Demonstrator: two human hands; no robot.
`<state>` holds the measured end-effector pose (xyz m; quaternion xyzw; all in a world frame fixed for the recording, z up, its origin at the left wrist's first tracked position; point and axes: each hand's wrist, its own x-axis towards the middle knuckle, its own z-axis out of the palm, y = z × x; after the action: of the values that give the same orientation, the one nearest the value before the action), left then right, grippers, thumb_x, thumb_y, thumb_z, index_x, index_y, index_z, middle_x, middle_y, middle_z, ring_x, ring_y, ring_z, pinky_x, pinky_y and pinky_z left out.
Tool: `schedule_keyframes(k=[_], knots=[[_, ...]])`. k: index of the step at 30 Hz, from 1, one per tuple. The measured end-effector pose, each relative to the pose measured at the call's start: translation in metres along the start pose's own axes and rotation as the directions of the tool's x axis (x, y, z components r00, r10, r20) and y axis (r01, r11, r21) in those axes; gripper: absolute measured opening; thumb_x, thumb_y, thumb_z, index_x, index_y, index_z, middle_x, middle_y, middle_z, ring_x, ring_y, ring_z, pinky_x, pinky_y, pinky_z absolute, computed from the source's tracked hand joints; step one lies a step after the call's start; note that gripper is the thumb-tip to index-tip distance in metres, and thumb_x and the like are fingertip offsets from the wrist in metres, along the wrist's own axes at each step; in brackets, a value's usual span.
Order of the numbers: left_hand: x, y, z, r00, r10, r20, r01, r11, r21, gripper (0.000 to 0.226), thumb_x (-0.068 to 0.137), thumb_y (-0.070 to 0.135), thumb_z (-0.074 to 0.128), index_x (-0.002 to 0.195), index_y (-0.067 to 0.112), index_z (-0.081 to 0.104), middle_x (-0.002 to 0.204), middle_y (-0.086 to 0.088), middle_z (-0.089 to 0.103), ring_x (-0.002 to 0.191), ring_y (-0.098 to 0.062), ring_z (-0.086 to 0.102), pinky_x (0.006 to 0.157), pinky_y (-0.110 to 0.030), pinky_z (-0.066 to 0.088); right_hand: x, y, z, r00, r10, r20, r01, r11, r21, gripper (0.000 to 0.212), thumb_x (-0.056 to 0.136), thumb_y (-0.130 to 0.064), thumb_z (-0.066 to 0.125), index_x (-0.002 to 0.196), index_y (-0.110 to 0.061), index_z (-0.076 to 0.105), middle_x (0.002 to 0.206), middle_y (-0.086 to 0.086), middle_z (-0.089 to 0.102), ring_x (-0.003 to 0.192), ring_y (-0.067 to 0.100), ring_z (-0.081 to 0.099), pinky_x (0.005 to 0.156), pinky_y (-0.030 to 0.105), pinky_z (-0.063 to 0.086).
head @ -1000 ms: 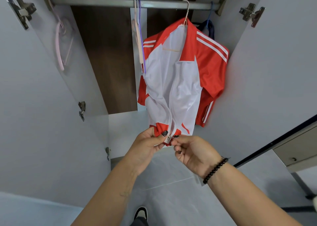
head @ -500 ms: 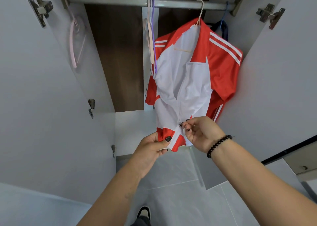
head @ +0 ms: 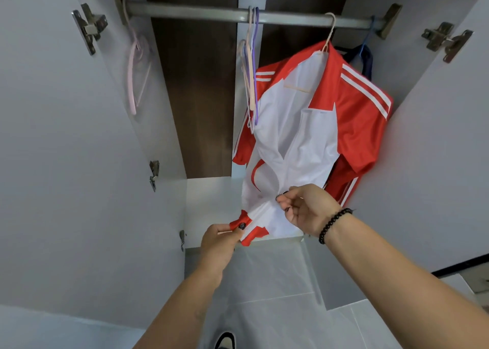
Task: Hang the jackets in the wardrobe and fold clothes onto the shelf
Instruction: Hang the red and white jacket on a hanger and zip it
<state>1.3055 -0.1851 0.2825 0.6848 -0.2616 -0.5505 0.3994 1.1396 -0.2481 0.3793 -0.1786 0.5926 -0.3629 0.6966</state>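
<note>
The left hand (head: 219, 238) pinches the near hem of the hanging red-and-white jacket (head: 299, 137), while the right hand (head: 308, 209), fingers curled tight, pinches its zipper higher up.

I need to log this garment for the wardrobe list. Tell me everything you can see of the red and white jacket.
The jacket is smooth, shiny fabric: white front, red collar and sleeves, white stripes down the sleeves. It hangs on a pale hanger from the rail, open above, closed near the hem. The left hand pinches the red hem; the right hand pinches the front at the zip line.
</note>
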Motion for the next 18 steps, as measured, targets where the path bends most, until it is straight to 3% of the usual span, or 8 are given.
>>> schedule_keyframes(k=[3, 6, 8, 12, 15, 18], knots=[[0.005, 0.014, 0.010, 0.970, 0.237, -0.053, -0.217, 0.944, 0.247, 0.041, 0.081, 0.037, 0.075, 0.110, 0.024, 0.050, 0.109, 0.008, 0.058, 0.102, -0.011, 0.055, 0.082, -0.024, 0.044, 0.001, -0.007, 0.000, 1.000, -0.008, 0.005, 0.008, 1.000, -0.001, 0.021, 0.089, 0.005, 0.044, 0.076, -0.009, 0.052, 0.059, 0.008, 0.066, 0.041, 0.009, 0.056, 0.041, 0.014, 0.044], [0.009, 0.031, 0.022, 0.892, 0.447, 0.071, -0.447, 0.844, 0.297, 0.027, 0.087, 0.036, 0.067, 0.109, 0.036, 0.051, 0.108, 0.020, 0.056, 0.105, -0.007, 0.056, 0.076, -0.005, 0.040, 0.004, -0.014, -0.006, 0.998, 0.001, 0.059, 0.002, 0.999, -0.046, 0.027, 0.088, 0.006, 0.044, 0.068, -0.012, 0.050, 0.057, 0.005, 0.062, 0.038, 0.008, 0.048, 0.037, 0.016, 0.040], [0.014, 0.039, 0.030, 0.826, 0.536, 0.172, -0.561, 0.760, 0.329, 0.026, 0.087, 0.039, 0.066, 0.110, 0.037, 0.053, 0.107, 0.024, 0.055, 0.106, -0.003, 0.053, 0.073, -0.001, 0.037, 0.006, -0.016, -0.009, 0.994, 0.004, 0.110, 0.005, 0.997, -0.082, 0.031, 0.086, 0.005, 0.043, 0.062, -0.014, 0.047, 0.055, 0.002, 0.057, 0.037, 0.008, 0.040, 0.036, 0.016, 0.034], [0.023, 0.047, 0.040, 0.746, 0.607, 0.275, -0.662, 0.631, 0.404, 0.029, 0.081, 0.044, 0.070, 0.106, 0.033, 0.059, 0.100, 0.022, 0.062, 0.096, 0.000, 0.056, 0.081, -0.017, 0.048, 0.012, -0.016, -0.010, 0.986, -0.002, 0.168, 0.018, 0.995, -0.098, 0.033, 0.083, 0.006, 0.041, 0.057, -0.015, 0.044, 0.057, 0.002, 0.054, 0.036, 0.009, 0.032, 0.035, 0.016, 0.028], [0.031, 0.049, 0.043, 0.743, 0.610, 0.276, -0.662, 0.606, 0.441, 0.011, 0.082, 0.037, 0.068, 0.081, 0.028, 0.063, 0.076, 0.019, 0.065, 0.076, -0.002, 0.061, 0.071, -0.028, 0.054, 0.019, -0.017, -0.009, 0.990, -0.012, 0.142, 0.023, 0.997, -0.076, 0.034, 0.085, 0.006, 0.040, 0.057, -0.015, 0.043, 0.057, 0.004, 0.054, 0.036, 0.009, 0.031, 0.036, 0.015, 0.026], [0.041, 0.053, 0.043, 0.748, 0.603, 0.276, -0.648, 0.575, 0.500, 0.021, 0.084, 0.032, 0.067, 0.070, 0.022, 0.056, 0.063, 0.014, 0.060, 0.065, -0.008, 0.059, 0.063, -0.033, 0.053, 0.033, -0.021, -0.009, 0.995, 0.021, 0.092, -0.019, 1.000, -0.020, 0.033, 0.086, 0.005, 0.039, 0.060, -0.015, 0.040, 0.053, 0.005, 0.053, 0.034, 0.009, 0.031, 0.035, 0.015, 0.027]])
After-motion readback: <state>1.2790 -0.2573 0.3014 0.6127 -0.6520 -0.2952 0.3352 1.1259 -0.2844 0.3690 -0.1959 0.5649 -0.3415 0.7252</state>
